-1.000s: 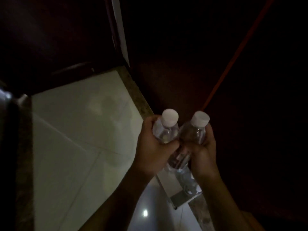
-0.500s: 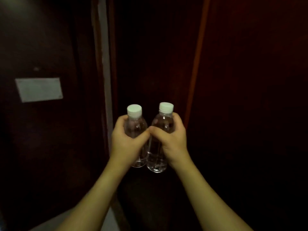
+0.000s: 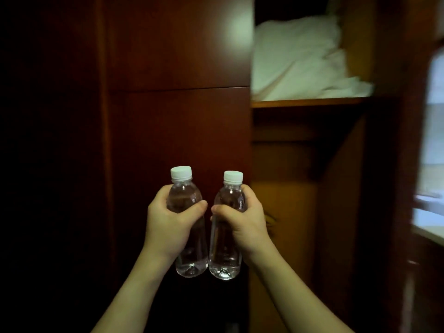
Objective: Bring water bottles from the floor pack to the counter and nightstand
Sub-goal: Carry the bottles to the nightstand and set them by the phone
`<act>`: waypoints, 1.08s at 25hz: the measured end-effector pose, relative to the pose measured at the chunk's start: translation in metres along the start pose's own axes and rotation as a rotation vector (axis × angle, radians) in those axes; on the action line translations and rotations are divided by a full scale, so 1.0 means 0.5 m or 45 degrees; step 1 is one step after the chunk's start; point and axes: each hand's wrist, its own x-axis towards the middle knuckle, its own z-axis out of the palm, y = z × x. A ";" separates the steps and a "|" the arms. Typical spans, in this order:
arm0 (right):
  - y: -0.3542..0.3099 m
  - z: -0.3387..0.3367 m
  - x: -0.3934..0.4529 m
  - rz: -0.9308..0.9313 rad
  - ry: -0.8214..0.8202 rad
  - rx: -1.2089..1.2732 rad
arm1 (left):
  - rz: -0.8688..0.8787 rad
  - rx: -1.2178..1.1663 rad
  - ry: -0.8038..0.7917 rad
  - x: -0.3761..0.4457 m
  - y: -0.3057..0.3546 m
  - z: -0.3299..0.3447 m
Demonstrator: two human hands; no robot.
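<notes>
I hold two clear water bottles with white caps upright, side by side, at chest height. My left hand [image 3: 169,221] is wrapped around the left bottle [image 3: 191,251]. My right hand [image 3: 242,218] grips the right bottle [image 3: 224,253]. The bottles nearly touch at their bases. The floor pack, the counter and the nightstand are out of sight.
A dark wooden wardrobe panel [image 3: 177,104] stands straight ahead. To its right is an open compartment with a shelf [image 3: 307,102] that carries white bedding [image 3: 300,61]. A pale ledge [image 3: 430,230] and a bright, blurred window show at the far right.
The view has swung up from the tiled floor and to the right, past a dark door, to the wardrobe. Both bottles have stayed in my hands and stand more upright.
</notes>
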 end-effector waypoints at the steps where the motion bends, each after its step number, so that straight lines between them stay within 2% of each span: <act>1: -0.029 -0.066 -0.018 -0.020 0.071 -0.091 | -0.017 -0.075 -0.076 -0.019 0.003 0.065; 7: -0.258 -0.457 -0.179 -0.149 0.522 -0.537 | -0.097 -0.471 -0.626 -0.207 0.096 0.474; 14: -0.620 -0.864 -0.484 -0.194 1.103 -0.974 | -0.321 -0.895 -1.022 -0.550 0.340 0.942; 20: -0.886 -1.076 -0.719 -0.237 1.457 -1.274 | -0.473 -1.158 -1.375 -0.825 0.554 1.200; 23: -0.977 -1.153 -0.801 -0.278 1.559 -1.350 | -0.458 -1.216 -1.540 -0.934 0.627 1.307; 27: -1.050 -1.277 -0.883 -0.288 1.753 -1.441 | -0.490 -1.315 -1.659 -1.046 0.692 1.452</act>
